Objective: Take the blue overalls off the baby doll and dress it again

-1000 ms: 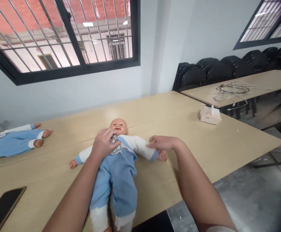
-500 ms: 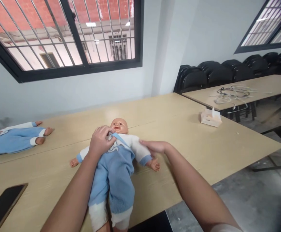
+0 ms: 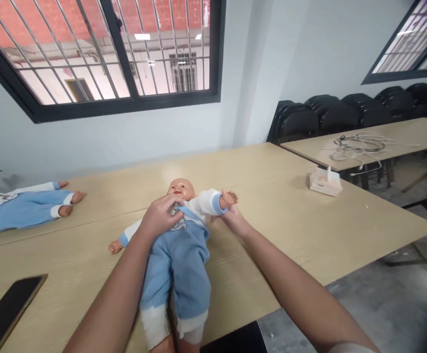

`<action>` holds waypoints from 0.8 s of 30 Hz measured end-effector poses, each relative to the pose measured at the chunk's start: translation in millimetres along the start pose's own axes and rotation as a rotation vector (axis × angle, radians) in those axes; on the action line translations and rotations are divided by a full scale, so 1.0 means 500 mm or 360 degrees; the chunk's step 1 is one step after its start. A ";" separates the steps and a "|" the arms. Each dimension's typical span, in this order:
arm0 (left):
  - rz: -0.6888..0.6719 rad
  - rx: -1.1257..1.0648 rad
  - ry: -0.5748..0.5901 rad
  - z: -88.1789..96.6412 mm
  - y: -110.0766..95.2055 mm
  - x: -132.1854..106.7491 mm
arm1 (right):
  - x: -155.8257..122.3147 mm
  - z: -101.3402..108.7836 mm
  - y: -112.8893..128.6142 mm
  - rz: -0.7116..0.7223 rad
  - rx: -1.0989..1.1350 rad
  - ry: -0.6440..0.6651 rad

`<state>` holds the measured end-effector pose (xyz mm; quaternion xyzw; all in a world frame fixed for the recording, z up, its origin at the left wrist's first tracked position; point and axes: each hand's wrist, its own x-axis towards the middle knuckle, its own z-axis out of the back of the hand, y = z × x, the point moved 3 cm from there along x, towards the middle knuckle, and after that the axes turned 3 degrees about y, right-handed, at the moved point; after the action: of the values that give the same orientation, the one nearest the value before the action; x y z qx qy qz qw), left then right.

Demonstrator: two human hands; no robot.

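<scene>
A baby doll (image 3: 189, 264) in a blue and white outfit lies on its back on the wooden table, its head towards the wall. My left hand (image 3: 161, 214) is closed at its chest, fingers curled on the outfit's blue collar (image 3: 186, 212) just below the chin. With my right hand (image 3: 234, 220) I hold the doll's arm on the right by its white sleeve (image 3: 208, 201), from below and behind. That arm is raised off the table, and its small hand (image 3: 229, 198) points up and right. Most of my right fingers are hidden behind the sleeve.
A second doll (image 3: 25, 208) in similar clothes lies at the left. A dark phone (image 3: 9, 309) rests at the near left. At the right stands a white tissue box (image 3: 325, 181). Cables (image 3: 360, 147) lie on another table, with stacked black chairs (image 3: 297, 122) behind.
My right hand has closed on the doll's sleeve and lifted its arm from the table, up and inward. My left hand stays at the collar. The view has shifted slightly.
</scene>
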<state>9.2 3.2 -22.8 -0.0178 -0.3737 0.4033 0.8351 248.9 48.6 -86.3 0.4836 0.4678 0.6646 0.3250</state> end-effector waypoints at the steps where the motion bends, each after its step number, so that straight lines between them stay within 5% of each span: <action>1: 0.0001 0.0000 0.0012 -0.001 -0.001 0.000 | -0.006 -0.010 0.001 0.0098 -0.0004 0.0008; 5: -0.0002 -0.0027 0.0084 -0.007 -0.004 0.002 | -0.031 -0.040 0.021 0.0463 -0.0487 -0.0118; 9: -0.0028 -0.0110 0.0241 -0.015 -0.017 0.007 | -0.031 -0.051 0.032 0.0576 -0.0895 -0.0345; 16: -0.0114 -0.0077 0.0121 -0.003 -0.032 0.017 | -0.014 -0.065 0.013 0.0566 -0.1159 0.0368; 24: -0.0086 0.0230 0.0115 -0.019 -0.011 0.018 | -0.019 -0.064 0.048 0.0504 -0.0668 0.0595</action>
<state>22.4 8.1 -22.3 0.0382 -0.3135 0.4058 0.8577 222.3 22.1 -69.7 0.3422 0.2910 0.8663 0.2185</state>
